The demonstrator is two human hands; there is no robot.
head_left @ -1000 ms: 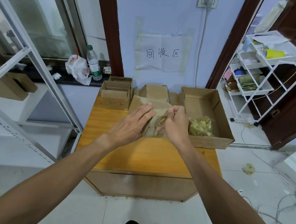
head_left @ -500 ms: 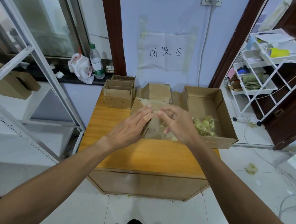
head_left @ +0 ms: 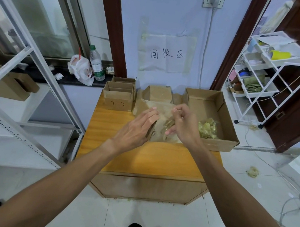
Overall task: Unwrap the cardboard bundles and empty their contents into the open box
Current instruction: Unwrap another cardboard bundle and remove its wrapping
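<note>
A brown cardboard bundle (head_left: 163, 113) lies partly unfolded in the middle of the wooden table (head_left: 138, 154). My left hand (head_left: 139, 125) presses flat on its left side, fingers together. My right hand (head_left: 182, 124) hovers over the bundle's right part with fingers curled around yellow-green stuffing (head_left: 170, 124) showing inside. The open box (head_left: 222, 113) stands to the right, touching the bundle, with a heap of yellow-green scraps (head_left: 207, 130) in its near corner.
Small cardboard boxes (head_left: 118, 94) stand at the table's back left, another box (head_left: 158, 94) behind the bundle. A water bottle (head_left: 96, 63) and plastic bag (head_left: 79, 69) sit on the sill. A white wire rack (head_left: 265, 76) stands right. A scrap (head_left: 253, 171) and cables lie on the floor.
My right hand let go of the bundle's edge, lifted, then came back down with fingers curled into the opened wrapping. My left hand stayed pressed on the bundle.
</note>
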